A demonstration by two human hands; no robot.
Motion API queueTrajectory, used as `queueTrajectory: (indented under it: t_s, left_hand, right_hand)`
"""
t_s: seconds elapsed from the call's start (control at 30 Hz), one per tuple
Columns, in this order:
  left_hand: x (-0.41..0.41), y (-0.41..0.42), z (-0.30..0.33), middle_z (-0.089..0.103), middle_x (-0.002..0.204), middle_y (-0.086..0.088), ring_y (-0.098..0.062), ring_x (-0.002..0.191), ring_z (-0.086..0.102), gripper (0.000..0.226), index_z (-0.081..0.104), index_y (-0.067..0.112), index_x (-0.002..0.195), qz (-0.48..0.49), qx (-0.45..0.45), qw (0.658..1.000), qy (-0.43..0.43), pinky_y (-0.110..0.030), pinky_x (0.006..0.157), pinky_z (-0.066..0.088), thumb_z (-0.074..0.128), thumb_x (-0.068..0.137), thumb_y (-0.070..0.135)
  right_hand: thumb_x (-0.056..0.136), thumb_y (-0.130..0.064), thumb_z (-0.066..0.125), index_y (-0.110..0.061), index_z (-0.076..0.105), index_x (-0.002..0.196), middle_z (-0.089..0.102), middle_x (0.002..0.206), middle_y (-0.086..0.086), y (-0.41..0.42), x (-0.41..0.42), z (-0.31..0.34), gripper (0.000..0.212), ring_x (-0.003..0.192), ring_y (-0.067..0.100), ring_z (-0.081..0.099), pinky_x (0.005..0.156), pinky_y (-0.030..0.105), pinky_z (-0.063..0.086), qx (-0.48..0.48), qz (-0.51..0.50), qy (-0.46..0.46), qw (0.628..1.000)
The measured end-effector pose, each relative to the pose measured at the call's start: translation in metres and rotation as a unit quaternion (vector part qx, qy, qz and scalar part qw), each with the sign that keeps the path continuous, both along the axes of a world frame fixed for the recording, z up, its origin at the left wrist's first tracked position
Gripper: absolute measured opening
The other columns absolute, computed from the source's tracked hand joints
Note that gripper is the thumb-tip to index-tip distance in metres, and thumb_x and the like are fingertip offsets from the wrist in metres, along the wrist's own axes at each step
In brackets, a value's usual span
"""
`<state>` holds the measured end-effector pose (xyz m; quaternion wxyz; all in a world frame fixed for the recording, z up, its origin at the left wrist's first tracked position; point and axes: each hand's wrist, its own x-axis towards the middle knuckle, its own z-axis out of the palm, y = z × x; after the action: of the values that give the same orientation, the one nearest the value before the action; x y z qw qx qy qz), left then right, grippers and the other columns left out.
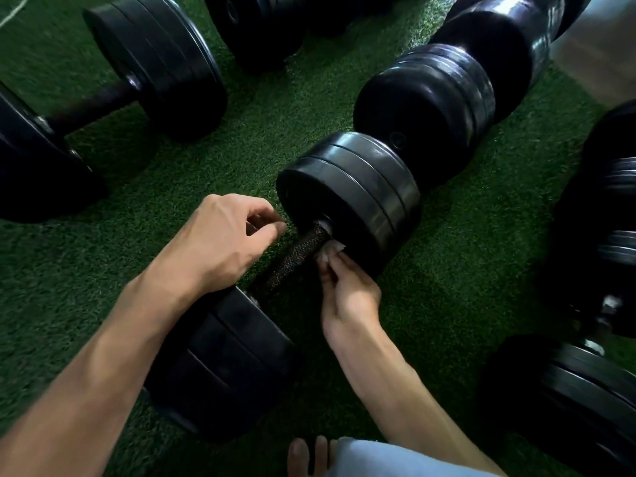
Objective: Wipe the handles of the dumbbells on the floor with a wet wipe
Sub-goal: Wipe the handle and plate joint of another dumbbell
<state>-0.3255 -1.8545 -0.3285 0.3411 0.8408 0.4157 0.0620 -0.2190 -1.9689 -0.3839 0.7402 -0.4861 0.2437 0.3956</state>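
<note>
Head view: right hand (347,290) pinches a white wipe (331,248) on the bumpy handle (296,258). Left hand (220,242) is loosely curled, holding nothing. Round black weights (354,197) sit on green grass (447,280).

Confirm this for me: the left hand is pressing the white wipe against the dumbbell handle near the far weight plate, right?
Not quite. In the head view the right hand holds the wipe against the handle near the far plate; the left hand holds nothing.
</note>
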Motion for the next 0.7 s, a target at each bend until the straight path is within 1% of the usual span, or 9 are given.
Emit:
queueTrajectory:
  t_s: [0.1, 0.23, 0.33, 0.37, 0.43, 0.47, 0.53, 0.6, 0.7]
  left_hand:
    - [0.0, 0.001, -0.001, 0.067, 0.081, 0.017, 0.007, 0.078, 0.061, 0.017, 0.075, 0.028, 0.097, -0.003, -0.002, 1.0, 0.002, -0.013, 0.066, 0.042, 0.066, 0.092, 0.041]
    - [0.0, 0.001, 0.001, 0.065, 0.08, 0.018, 0.007, 0.077, 0.059, 0.018, 0.074, 0.03, 0.098, -0.007, -0.007, 1.0, 0.014, -0.012, 0.064, 0.04, 0.064, 0.092, 0.044]
    - [0.0, -0.001, 0.003, 0.065, 0.081, 0.018, 0.007, 0.078, 0.06, 0.017, 0.074, 0.032, 0.098, 0.0, -0.015, 1.0, 0.019, -0.012, 0.065, 0.04, 0.065, 0.092, 0.044]
    - [-0.001, -0.001, 0.004, 0.066, 0.082, 0.018, 0.006, 0.08, 0.061, 0.017, 0.074, 0.032, 0.098, 0.005, -0.016, 1.0, 0.023, -0.014, 0.066, 0.043, 0.065, 0.092, 0.045]
    - [-0.001, -0.003, 0.005, 0.067, 0.086, 0.016, -0.006, 0.084, 0.066, 0.02, 0.073, 0.032, 0.098, 0.027, -0.013, 0.999, 0.037, -0.027, 0.075, 0.053, 0.063, 0.092, 0.048]
    - [-0.003, -0.005, 0.007, 0.068, 0.087, 0.014, -0.011, 0.085, 0.066, 0.023, 0.073, 0.032, 0.097, 0.047, -0.009, 0.998, 0.045, -0.033, 0.081, 0.055, 0.06, 0.093, 0.05]
    - [-0.007, -0.014, 0.01, 0.067, 0.083, 0.013, -0.018, 0.085, 0.066, 0.028, 0.072, 0.03, 0.094, 0.097, 0.003, 0.994, 0.044, -0.043, 0.089, 0.054, 0.055, 0.095, 0.053]
    - [-0.013, -0.024, 0.013, 0.063, 0.075, 0.014, -0.021, 0.082, 0.063, 0.034, 0.071, 0.028, 0.09, 0.141, 0.02, 0.989, 0.029, -0.046, 0.093, 0.05, 0.05, 0.097, 0.053]
    - [-0.019, -0.037, 0.017, 0.057, 0.069, 0.015, -0.021, 0.077, 0.057, 0.038, 0.069, 0.028, 0.085, 0.166, 0.018, 0.986, 0.031, -0.043, 0.087, 0.048, 0.046, 0.098, 0.055]
  right_hand:
    - [0.092, 0.013, 0.056, -0.005, 0.066, 0.072, 0.068, 0.062, 0.0, -0.004, 0.0, -0.001, 0.029, 0.06, 0.007, 0.064, 0.062, 0.016, 0.053, 0.009, 0.01, -0.033, 0.999]
    - [0.091, 0.013, 0.057, -0.002, 0.066, 0.08, 0.067, 0.076, 0.007, 0.002, 0.0, -0.002, 0.021, 0.069, 0.012, 0.062, 0.066, 0.019, 0.052, -0.03, 0.014, -0.023, 0.999]
    - [0.091, 0.01, 0.059, -0.007, 0.069, 0.076, 0.065, 0.073, 0.004, -0.011, 0.002, -0.002, 0.025, 0.068, 0.01, 0.058, 0.07, 0.019, 0.049, -0.008, 0.05, -0.082, 0.995]
    - [0.092, 0.008, 0.06, -0.008, 0.07, 0.077, 0.066, 0.074, 0.004, -0.017, 0.001, -0.003, 0.023, 0.071, 0.01, 0.059, 0.073, 0.02, 0.049, -0.008, 0.069, -0.102, 0.992]
    - [0.092, 0.003, 0.062, -0.008, 0.072, 0.083, 0.069, 0.079, 0.004, -0.022, 0.002, -0.005, 0.018, 0.076, 0.012, 0.062, 0.077, 0.023, 0.05, -0.035, 0.095, -0.117, 0.988]
    - [0.093, 0.001, 0.063, -0.009, 0.072, 0.085, 0.07, 0.082, 0.005, -0.021, 0.001, -0.007, 0.016, 0.077, 0.013, 0.063, 0.076, 0.023, 0.05, -0.045, 0.102, -0.108, 0.988]
    - [0.093, -0.004, 0.065, -0.011, 0.071, 0.088, 0.073, 0.089, 0.004, -0.014, 0.001, -0.007, 0.011, 0.082, 0.014, 0.065, 0.074, 0.023, 0.051, -0.036, 0.111, -0.072, 0.991]
    - [0.093, -0.006, 0.066, -0.013, 0.07, 0.087, 0.073, 0.091, 0.002, -0.006, 0.002, -0.008, 0.01, 0.084, 0.013, 0.066, 0.074, 0.024, 0.052, -0.01, 0.108, -0.049, 0.993]
    - [0.094, 0.0, 0.062, -0.012, 0.068, 0.083, 0.071, 0.084, 0.0, -0.003, 0.008, -0.01, 0.017, 0.081, 0.011, 0.065, 0.072, 0.021, 0.052, -0.013, 0.115, -0.055, 0.992]
